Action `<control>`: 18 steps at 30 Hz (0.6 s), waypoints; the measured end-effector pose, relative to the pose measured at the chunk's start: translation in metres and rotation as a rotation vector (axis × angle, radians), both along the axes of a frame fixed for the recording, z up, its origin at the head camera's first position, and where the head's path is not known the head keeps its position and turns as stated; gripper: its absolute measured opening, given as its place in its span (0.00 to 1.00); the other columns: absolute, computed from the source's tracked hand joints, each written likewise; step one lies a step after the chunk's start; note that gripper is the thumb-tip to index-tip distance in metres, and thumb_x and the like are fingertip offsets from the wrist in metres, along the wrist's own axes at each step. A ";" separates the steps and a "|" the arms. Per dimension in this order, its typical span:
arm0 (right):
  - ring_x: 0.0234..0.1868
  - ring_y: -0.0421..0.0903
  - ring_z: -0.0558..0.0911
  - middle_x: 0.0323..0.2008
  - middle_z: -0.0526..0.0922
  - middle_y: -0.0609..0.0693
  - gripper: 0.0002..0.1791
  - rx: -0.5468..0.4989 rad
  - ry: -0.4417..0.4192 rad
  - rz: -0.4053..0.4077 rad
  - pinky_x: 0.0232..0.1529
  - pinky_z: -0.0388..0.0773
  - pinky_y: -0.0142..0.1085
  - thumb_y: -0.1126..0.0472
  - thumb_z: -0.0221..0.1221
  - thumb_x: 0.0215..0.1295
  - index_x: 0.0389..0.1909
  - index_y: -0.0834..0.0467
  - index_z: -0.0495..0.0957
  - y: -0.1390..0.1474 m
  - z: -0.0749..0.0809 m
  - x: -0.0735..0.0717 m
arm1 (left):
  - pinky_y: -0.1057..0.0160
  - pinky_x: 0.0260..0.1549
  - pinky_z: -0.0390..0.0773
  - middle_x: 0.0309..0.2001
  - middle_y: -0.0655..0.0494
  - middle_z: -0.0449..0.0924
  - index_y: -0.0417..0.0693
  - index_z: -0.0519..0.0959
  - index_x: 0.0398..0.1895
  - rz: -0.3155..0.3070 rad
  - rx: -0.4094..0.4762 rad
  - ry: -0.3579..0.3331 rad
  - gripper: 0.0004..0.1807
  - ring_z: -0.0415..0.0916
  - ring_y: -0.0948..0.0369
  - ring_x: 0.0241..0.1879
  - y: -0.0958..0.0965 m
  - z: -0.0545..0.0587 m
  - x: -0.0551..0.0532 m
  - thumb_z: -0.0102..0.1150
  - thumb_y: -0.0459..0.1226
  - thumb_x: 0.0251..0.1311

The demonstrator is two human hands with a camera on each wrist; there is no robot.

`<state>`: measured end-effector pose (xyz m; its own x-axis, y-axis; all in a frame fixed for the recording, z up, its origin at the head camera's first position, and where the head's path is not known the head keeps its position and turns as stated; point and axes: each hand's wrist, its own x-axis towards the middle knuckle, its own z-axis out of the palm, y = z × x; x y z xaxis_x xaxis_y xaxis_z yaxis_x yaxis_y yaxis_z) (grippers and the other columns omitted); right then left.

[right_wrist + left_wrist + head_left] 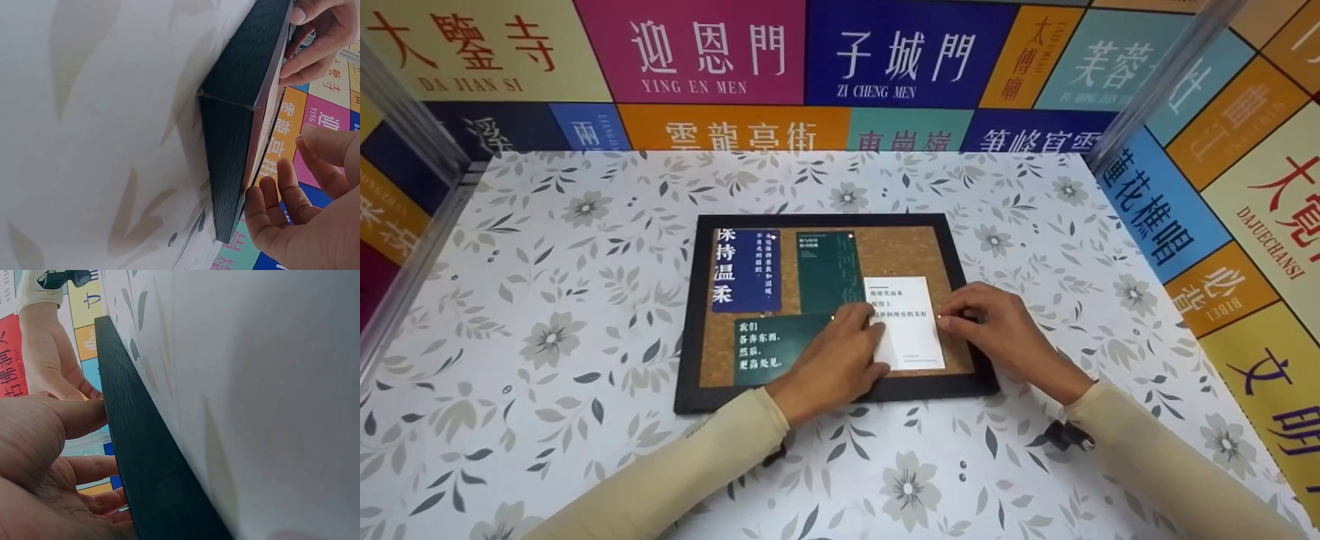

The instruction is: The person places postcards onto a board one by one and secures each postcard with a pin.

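Observation:
A black-framed cork board (896,251) lies on the table with cards on it. My left hand (840,360) rests over its lower middle, fingertips pressing at the left edge of a white card (911,330) and covering part of a green card (765,349). In the left wrist view, the fingers of that hand (50,455) reach over the black frame (140,455). At the white card's right edge, my right hand (997,322) pinches a small pin (298,135) between thumb and forefinger. The other fingers of this hand (315,208) are loosely bent beside the frame.
A blue card (746,277) and a tall dark green card (826,270) occupy the board's upper part, with small pins at their tops. A floral cloth (585,315) covers the table. Colourful panels with lettering (709,52) stand behind and at the sides.

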<state>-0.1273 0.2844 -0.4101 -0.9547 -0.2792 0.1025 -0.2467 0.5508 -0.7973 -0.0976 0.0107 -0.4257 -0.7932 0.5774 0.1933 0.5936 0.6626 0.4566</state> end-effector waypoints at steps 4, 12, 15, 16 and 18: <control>0.50 0.47 0.83 0.48 0.89 0.54 0.03 0.007 0.003 -0.005 0.51 0.79 0.27 0.66 0.74 0.70 0.42 0.60 0.92 -0.002 -0.001 -0.003 | 0.51 0.71 0.76 0.67 0.38 0.75 0.32 0.84 0.63 0.001 0.005 -0.010 0.25 0.72 0.45 0.68 0.000 0.000 0.000 0.74 0.41 0.71; 0.48 0.48 0.83 0.48 0.89 0.54 0.03 0.078 0.026 -0.014 0.48 0.77 0.27 0.65 0.74 0.71 0.43 0.59 0.93 -0.003 -0.002 -0.007 | 0.51 0.71 0.76 0.66 0.38 0.76 0.31 0.83 0.62 0.000 0.013 0.002 0.25 0.72 0.46 0.67 0.000 -0.001 0.000 0.75 0.40 0.70; 0.49 0.46 0.83 0.48 0.89 0.54 0.04 0.084 0.026 -0.010 0.50 0.78 0.26 0.66 0.73 0.71 0.44 0.60 0.93 -0.003 -0.002 -0.010 | 0.52 0.69 0.77 0.64 0.39 0.76 0.32 0.84 0.60 -0.004 0.021 0.036 0.24 0.72 0.47 0.66 0.000 -0.008 -0.002 0.75 0.41 0.70; 0.49 0.45 0.83 0.48 0.89 0.54 0.05 0.084 0.027 -0.009 0.50 0.78 0.26 0.65 0.73 0.71 0.44 0.60 0.93 -0.003 -0.002 -0.011 | 0.52 0.68 0.78 0.63 0.40 0.76 0.33 0.85 0.59 -0.003 0.022 0.040 0.24 0.72 0.47 0.65 0.000 -0.008 -0.002 0.75 0.41 0.70; 0.49 0.44 0.83 0.47 0.89 0.54 0.05 0.084 0.034 -0.004 0.51 0.79 0.26 0.65 0.73 0.71 0.45 0.60 0.93 -0.003 -0.002 -0.012 | 0.52 0.68 0.78 0.63 0.40 0.76 0.33 0.85 0.59 -0.001 0.019 0.044 0.23 0.72 0.47 0.65 0.000 -0.008 -0.002 0.75 0.41 0.69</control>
